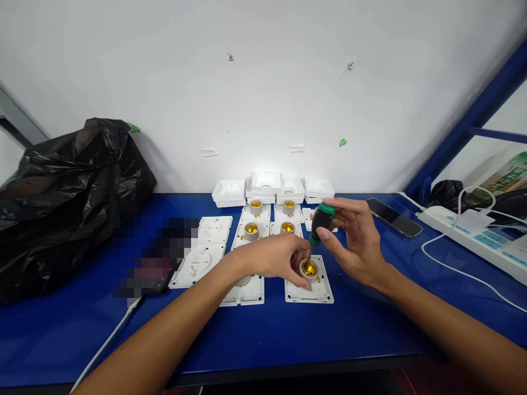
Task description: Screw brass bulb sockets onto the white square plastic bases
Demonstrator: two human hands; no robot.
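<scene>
My right hand (357,241) is closed round a short screwdriver with a green and black handle (321,222). The screwdriver's tip points down into the brass inside of a lamp socket (309,269). That socket sits on a white square plate (309,293) on the blue table. My left hand (276,258) pinches the socket's rim with its fingers. Another white plate (246,292) lies partly under my left wrist.
Behind lie rows of several more white plates with brass sockets (252,231) and white covers (229,192) by the wall. A black plastic bag (66,192) fills the left. A phone (394,218), a white power strip (473,236) and cables are at the right.
</scene>
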